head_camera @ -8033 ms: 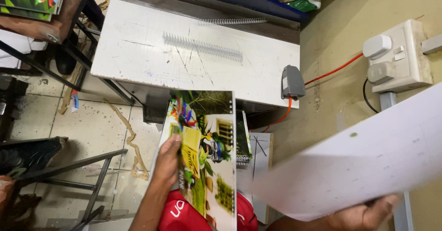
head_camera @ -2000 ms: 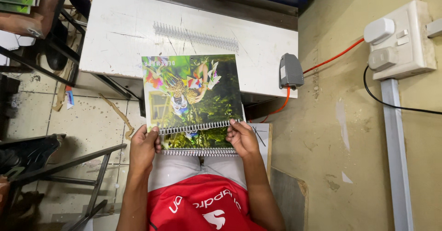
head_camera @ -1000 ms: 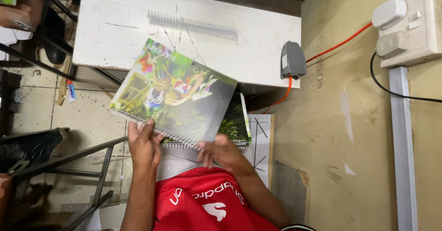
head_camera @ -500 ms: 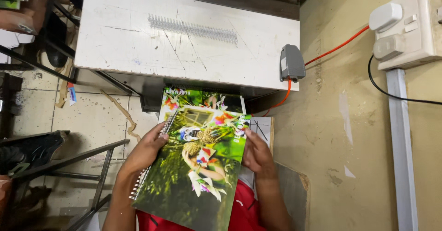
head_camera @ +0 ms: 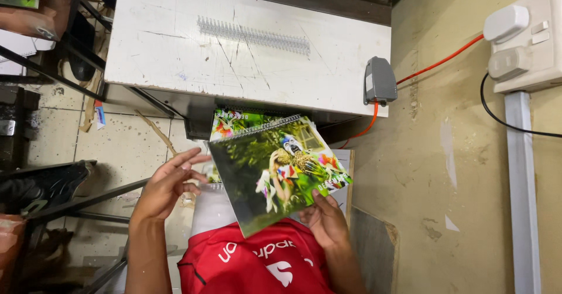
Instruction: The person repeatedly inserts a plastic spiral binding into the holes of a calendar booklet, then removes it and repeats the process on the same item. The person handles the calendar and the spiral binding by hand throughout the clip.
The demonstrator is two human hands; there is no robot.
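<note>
Two glossy spiral-bound calendars with green jungle prints are seen below the scuffed white metal tabletop (head_camera: 175, 48). The upper calendar (head_camera: 275, 177), tilted, wire coil along its top edge, is pinched at its lower right edge by the right hand (head_camera: 328, 221). The left hand (head_camera: 164, 185) is spread open beside its left edge, fingers loose. A silver wire binding comb (head_camera: 253, 35) lies on the tabletop.

No packages, signs or screens; only a small pale rectangular label (head_camera: 369, 82) on the side of the grey box (head_camera: 379, 81) at the table's right edge.
</note>
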